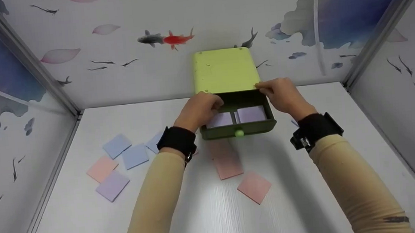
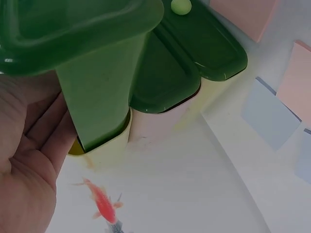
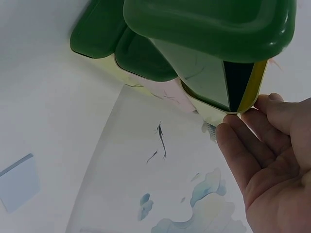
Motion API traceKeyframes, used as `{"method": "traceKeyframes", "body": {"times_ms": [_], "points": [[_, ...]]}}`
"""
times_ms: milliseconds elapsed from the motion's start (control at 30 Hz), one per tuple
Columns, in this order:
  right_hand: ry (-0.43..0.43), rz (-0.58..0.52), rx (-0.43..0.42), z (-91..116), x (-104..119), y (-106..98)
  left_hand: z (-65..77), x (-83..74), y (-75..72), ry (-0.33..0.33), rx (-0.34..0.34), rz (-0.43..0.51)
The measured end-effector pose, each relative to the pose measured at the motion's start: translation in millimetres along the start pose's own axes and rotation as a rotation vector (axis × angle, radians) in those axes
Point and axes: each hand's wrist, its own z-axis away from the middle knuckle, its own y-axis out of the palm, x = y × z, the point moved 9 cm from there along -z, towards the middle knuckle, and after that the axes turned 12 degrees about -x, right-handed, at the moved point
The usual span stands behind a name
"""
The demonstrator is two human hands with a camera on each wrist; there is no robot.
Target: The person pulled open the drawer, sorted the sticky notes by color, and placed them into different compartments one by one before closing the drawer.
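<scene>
A small cabinet [image 1: 226, 70] with a yellow-green top stands against the back wall, its top green drawer [image 1: 238, 129] pulled out. Inside the drawer are two stacks of pale purple square paper [image 1: 251, 114], one on each side of a divider. My left hand [image 1: 200, 109] grips the drawer's left side, with fingers over the rim; in the left wrist view they lie along the outer wall. With fingertips at the cabinet's front right corner, my right hand [image 1: 280, 93] pinches its edge. Two lower drawers [image 2: 165, 77] are closed.
Blue squares [image 1: 117, 145], a pink square [image 1: 102, 168] and a purple square [image 1: 113, 185] lie on the white table [image 1: 70, 218] at left. Pink paper [image 1: 227, 163] and another pink square [image 1: 254, 187] lie in front of the drawer. Printed panels [image 1: 132, 74] enclose the table.
</scene>
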Motion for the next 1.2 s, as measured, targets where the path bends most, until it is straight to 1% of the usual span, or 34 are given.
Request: {"method": "traceKeyframes", "body": {"times_ms": [100, 167, 333, 567, 733, 867, 1000, 1100, 1200], "points": [[-0.011, 0.001, -0.007, 0, 1, -1, 1.3, 2.4, -5.3, -0.012, -0.007, 0.042], [0.002, 0.000, -0.005, -1, 0, 0, 2.9, 4.2, -9.6, -0.025, -0.009, 0.063], [0.010, -0.002, 0.002, 0, -1, 1, 7.8, 9.4, -21.6, -0.034, -0.020, 0.079], [-0.006, -0.006, 0.006, 1, 2, 0, 16.2, 16.2, -38.0, 0.023, -0.072, 0.067], [-0.005, -0.010, 0.002, 1, 1, 0, 23.5, 25.6, -48.4, 0.033, -0.102, 0.048], [0.004, -0.013, -0.005, 0, -1, -1, 31.4, 37.1, -55.5, 0.025, -0.125, 0.035], [0.013, -0.016, -0.004, 0, -2, 0, 43.1, 54.1, -59.6, 0.013, -0.133, 0.018], [0.014, -0.016, -0.003, 0, -1, 0, 55.0, 70.9, -58.1, -0.011, -0.109, -0.011], [0.006, -0.017, -0.001, 0, 1, 1, 68.6, 90.4, -54.3, -0.059, -0.064, -0.039]]}}
